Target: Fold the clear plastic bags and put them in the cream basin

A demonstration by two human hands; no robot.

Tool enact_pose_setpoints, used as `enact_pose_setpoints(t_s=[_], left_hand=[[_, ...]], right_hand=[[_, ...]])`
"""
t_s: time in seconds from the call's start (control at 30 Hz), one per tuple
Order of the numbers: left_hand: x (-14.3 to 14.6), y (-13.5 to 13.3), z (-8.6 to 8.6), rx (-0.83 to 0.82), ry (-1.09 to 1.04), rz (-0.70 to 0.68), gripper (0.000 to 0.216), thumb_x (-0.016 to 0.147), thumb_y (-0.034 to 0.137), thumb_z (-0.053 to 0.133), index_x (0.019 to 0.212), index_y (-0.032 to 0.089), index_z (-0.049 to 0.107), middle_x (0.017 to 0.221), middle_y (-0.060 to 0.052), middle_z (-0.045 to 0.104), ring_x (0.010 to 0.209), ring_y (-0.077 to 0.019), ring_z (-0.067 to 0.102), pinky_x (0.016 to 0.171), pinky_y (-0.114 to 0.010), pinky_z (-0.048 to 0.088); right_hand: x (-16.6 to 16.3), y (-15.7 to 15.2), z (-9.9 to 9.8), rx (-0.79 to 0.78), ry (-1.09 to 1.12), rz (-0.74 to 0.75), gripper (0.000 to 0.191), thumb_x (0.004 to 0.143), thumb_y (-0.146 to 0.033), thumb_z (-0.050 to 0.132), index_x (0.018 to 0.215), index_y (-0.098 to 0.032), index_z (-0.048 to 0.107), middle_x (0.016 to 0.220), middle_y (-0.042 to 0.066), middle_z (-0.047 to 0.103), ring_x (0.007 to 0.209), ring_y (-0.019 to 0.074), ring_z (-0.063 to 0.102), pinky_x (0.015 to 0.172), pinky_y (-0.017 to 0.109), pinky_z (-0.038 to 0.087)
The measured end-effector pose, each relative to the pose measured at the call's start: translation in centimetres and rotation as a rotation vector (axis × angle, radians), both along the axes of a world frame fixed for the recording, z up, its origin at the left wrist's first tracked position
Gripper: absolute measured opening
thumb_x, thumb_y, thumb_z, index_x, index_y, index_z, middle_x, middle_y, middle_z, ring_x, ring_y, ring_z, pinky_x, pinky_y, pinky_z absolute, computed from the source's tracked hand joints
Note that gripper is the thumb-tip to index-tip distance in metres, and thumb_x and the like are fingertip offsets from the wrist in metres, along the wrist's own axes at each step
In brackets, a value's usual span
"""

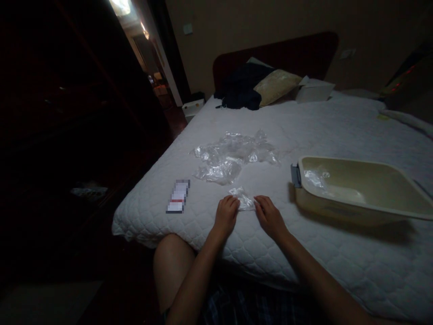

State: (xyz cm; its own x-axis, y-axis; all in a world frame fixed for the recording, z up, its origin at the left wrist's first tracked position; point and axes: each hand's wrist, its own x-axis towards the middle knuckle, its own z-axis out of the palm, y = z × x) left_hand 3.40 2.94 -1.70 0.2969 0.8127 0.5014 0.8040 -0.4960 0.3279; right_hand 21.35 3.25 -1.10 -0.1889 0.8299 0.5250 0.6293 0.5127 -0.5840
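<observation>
A small clear plastic bag (244, 198) lies on the white quilted bed cover, stretched between my two hands. My left hand (227, 214) has its fingers closed on the bag's left edge. On the right edge, my right hand (269, 215) grips the same bag with thumb and fingers. Just beyond, a loose spread of crumpled clear plastic bags (233, 155) covers the middle of the bed. To the right stands a cream plastic bin (341, 212) with a grey latch, and some clear plastic (314, 179) sits inside it.
A phone (178, 196) with a lit, blurred screen rests left of my hands near the bed's edge (135, 232). Dark clothing (241, 85), a beige pillow (277, 85) and a white box (314, 90) lie by the headboard (304, 49). Dark floor runs along the left.
</observation>
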Motion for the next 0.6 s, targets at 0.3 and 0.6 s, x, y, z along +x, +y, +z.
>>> enact_pose_setpoints(t_s=[0.3,0.6], left_hand=[[-0.3,1.1,0.0,0.041,0.065,-0.053,0.023,0.076,0.012,0.054,0.098,0.018,0.055,0.101,-0.009,0.06,0.106,-0.0229,0.049,0.089,-0.043,0.039],[1.2,-0.2,1.8,-0.311,-0.716,0.088,0.014,0.072,0.012,0.048,0.08,0.018,0.058,0.08,-0.003,0.062,0.078,-0.0152,0.057,0.074,-0.03,0.045]], right_hand=[[0.1,-0.1,-0.2,-0.023,0.061,0.006,0.023,0.088,-0.026,0.034,0.104,-0.02,0.05,0.098,0.01,0.054,0.094,0.0215,0.052,0.084,0.039,0.044],[0.5,-0.4,0.2,-0.078,0.214,-0.047,0.023,0.084,-0.031,0.041,0.099,-0.019,0.053,0.09,0.007,0.055,0.075,0.018,0.054,0.068,0.033,0.046]])
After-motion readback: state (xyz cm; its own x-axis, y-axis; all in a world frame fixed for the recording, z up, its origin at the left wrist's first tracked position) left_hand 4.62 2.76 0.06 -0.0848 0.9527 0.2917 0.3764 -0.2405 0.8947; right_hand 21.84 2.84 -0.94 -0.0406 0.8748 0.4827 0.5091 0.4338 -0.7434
